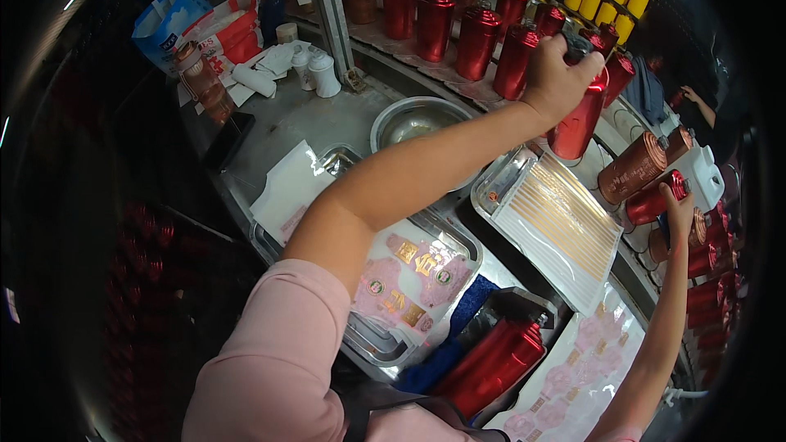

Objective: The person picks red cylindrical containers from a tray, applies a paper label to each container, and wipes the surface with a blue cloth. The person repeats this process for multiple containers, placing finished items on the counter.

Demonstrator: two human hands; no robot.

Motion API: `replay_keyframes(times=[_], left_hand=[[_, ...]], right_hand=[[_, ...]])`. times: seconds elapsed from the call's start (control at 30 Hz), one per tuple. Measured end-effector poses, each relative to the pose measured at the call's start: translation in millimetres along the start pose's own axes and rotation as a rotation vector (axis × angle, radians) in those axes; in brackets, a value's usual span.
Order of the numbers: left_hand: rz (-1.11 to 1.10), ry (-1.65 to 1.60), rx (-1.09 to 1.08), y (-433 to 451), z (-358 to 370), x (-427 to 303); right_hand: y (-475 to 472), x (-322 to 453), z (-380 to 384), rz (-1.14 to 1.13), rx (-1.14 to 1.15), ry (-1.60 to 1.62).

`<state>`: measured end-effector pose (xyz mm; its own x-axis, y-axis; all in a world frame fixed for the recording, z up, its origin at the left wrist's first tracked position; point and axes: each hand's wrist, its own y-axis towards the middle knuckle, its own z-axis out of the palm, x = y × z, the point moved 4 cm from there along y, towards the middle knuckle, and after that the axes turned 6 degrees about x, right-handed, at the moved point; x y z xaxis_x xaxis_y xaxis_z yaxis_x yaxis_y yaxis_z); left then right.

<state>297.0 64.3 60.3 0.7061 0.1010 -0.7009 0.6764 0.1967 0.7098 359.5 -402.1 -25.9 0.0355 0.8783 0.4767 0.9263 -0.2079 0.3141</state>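
My left hand (556, 77) reaches across to the rack and closes around a dark piece (577, 48) at the top of a shiny red bottle (579, 120). That bottle stands close to the other red bottles (479, 40). On the right, my right hand (679, 212) grips a second red bottle (652, 198) near its stepped shoulder; this one leans in the view beside a copper-coloured bottle (632, 167). Below my arms, another red bottle (491, 365) lies tilted against a black holder (531, 304) and a blue cloth (473, 301).
Printed pink-and-gold decal sheets (405, 282) lie on a steel tray (393, 356). A gold-striped sheet (562, 221) covers part of another tray (482, 187). Behind my left forearm is a metal bowl (417, 116). White bottles (323, 73) and bags (230, 27) stand farther back. Another person's hand (691, 95) shows far right.
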Motion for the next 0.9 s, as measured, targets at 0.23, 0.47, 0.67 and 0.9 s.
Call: replay_keyframes(times=[0.23,0.47,0.67,0.9], left_hand=[[-0.142,0.096,-0.073,-7,-225,-71],[-0.071,1.088,-0.339,-42,-390,-45],[-0.247,1.199,-0.353,-48,-460,12],[-0.355,1.302,-0.352,-52,-393,-56]], right_hand=[[-65,-19,-91,0.006,0.044,0.122],[-149,42,-170,-0.044,0.098,0.270],[-216,167,-181,-0.166,0.180,0.453],[-268,266,-154,-0.307,0.289,0.541]])
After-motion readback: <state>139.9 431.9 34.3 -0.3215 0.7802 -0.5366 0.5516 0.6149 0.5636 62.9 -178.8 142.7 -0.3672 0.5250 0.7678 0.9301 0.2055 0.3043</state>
